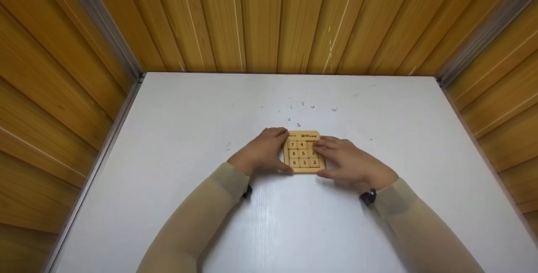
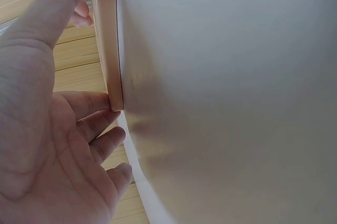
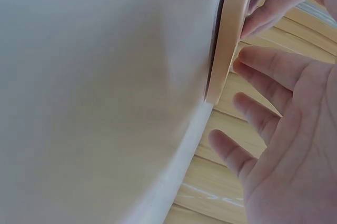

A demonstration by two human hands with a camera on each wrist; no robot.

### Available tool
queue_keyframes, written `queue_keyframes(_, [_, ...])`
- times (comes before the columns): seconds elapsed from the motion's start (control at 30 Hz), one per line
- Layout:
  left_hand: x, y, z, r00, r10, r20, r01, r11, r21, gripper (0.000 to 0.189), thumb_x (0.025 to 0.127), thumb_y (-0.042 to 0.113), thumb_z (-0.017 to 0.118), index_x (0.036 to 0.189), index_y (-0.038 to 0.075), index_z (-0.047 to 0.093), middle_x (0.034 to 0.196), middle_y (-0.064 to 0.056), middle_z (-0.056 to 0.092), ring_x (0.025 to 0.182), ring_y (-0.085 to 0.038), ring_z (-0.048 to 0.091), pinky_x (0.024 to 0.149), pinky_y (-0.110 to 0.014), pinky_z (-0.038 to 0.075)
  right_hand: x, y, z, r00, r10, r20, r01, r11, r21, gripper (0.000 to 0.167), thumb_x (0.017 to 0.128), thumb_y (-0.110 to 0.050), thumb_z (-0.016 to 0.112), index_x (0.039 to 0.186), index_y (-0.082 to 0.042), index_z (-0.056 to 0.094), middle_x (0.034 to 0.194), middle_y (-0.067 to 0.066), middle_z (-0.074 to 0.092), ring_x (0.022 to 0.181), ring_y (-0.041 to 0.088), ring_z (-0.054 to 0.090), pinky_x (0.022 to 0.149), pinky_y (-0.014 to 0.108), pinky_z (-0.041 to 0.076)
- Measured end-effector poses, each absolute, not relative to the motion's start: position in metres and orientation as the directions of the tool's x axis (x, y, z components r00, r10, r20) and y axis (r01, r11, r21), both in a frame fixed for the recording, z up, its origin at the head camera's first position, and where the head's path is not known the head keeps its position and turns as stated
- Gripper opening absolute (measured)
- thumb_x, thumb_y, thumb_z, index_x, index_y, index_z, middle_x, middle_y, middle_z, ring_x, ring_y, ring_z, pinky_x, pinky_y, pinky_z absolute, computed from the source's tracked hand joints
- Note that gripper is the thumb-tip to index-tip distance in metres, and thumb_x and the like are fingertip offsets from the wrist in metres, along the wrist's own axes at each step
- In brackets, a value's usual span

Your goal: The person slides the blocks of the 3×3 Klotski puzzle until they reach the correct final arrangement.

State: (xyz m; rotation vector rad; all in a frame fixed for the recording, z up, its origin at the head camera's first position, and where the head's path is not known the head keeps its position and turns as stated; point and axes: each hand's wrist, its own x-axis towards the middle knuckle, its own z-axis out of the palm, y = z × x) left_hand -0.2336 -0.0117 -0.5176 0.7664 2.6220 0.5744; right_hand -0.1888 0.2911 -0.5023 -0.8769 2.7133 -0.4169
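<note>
A wooden number slide puzzle lies on the white table, its tiles reading 7, 4 in the top row, 8, 5, 1 in the middle and 6, 3, 2 below. My left hand grips its left side, thumb at the near corner and index finger at the far one. In the left wrist view the puzzle's side runs between that thumb and the fingers. My right hand touches the tiles near the 1 with straight fingertips, partly covering the upper right slot. Its thumb rests by the near right corner.
The white table carries small dark marks beyond the puzzle. Yellow wood-look panels enclose the back and both sides, with grey metal strips in the corners. Dark wrist straps show at the sleeves.
</note>
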Motion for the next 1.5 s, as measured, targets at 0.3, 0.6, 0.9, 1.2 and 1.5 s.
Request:
queue_keyframes(0.3, [-0.233,-0.014,-0.516,-0.799,0.558,-0.225,0.420,0.785,0.456,0.127,0.084,0.060,0.097,0.179,0.008,0.031,0.188,-0.004,0.031,0.178,-0.025,0.023,0.147,-0.038,0.024,-0.180,0.293,-0.503,-0.782,-0.602,-0.161,-0.532,0.780,-0.330,0.082,0.105,-0.057,0.072,0.168,-0.009,0.055,0.179,0.007,0.049,0.174,0.038,0.033,0.142,0.067,0.028])
queue_keyframes(0.6, [-0.233,-0.012,-0.516,-0.798,0.559,-0.225,0.412,0.779,0.473,0.128,0.083,0.059,0.098,0.179,0.008,0.031,0.188,-0.005,0.030,0.177,-0.026,0.024,0.147,-0.038,0.024,-0.174,0.296,-0.506,-0.776,-0.610,-0.157,-0.549,0.777,-0.307,0.078,0.104,-0.054,0.074,0.166,-0.009,0.058,0.177,0.007,0.052,0.173,0.038,0.035,0.141,0.067,0.031])
queue_keyframes(0.9, [-0.233,-0.012,-0.518,-0.801,0.556,-0.222,0.407,0.778,0.479,0.128,0.083,0.059,0.099,0.179,0.008,0.031,0.189,-0.004,0.030,0.178,-0.025,0.023,0.147,-0.038,0.023,-0.172,0.295,-0.506,-0.789,-0.588,-0.177,-0.518,0.792,-0.324,0.078,0.105,-0.056,0.073,0.167,-0.011,0.057,0.180,0.005,0.048,0.174,0.037,0.033,0.143,0.067,0.027])
queue_keyframes(1.2, [-0.232,-0.013,-0.514,-0.795,0.567,-0.216,0.415,0.768,0.488,0.128,0.083,0.057,0.099,0.179,0.006,0.031,0.188,-0.005,0.030,0.178,-0.025,0.022,0.147,-0.038,0.023,-0.175,0.294,-0.505,-0.790,-0.591,-0.165,-0.528,0.792,-0.307,0.075,0.105,-0.052,0.074,0.165,-0.010,0.059,0.177,0.005,0.053,0.173,0.036,0.035,0.141,0.067,0.031])
queue_keyframes(1.5, [-0.232,-0.013,-0.518,-0.797,0.567,-0.209,0.419,0.767,0.485,0.127,0.083,0.058,0.099,0.179,0.008,0.031,0.188,-0.005,0.030,0.179,-0.026,0.020,0.148,-0.040,0.017,-0.179,0.292,-0.504,-0.791,-0.591,-0.160,-0.526,0.790,-0.314,0.075,0.104,-0.051,0.075,0.165,-0.010,0.059,0.176,0.006,0.053,0.173,0.038,0.036,0.141,0.067,0.031])
